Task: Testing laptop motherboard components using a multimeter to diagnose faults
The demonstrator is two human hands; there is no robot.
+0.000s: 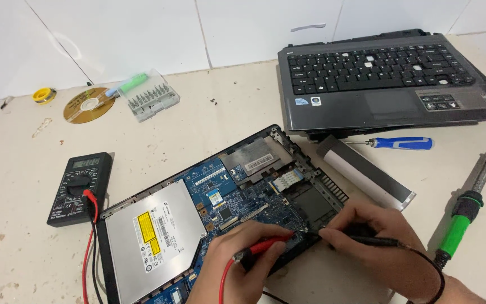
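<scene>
An opened laptop base [220,208] lies at centre, its blue circuit board [226,197] exposed. A red probe [265,246] is gripped by the left hand [243,262], at 6 o'clock; a black probe [367,240] is pinched by the right hand [375,236], at 5 o'clock. Both tips are set close together on the board's near edge. A black meter [80,188] sits at 9 o'clock, leads attached. A soldering iron [465,211] lies at 3 o'clock, a blue screwdriver [403,143] at 2.

Hands' probes [265,246] seemingly on motherboard [232,197]
</scene>
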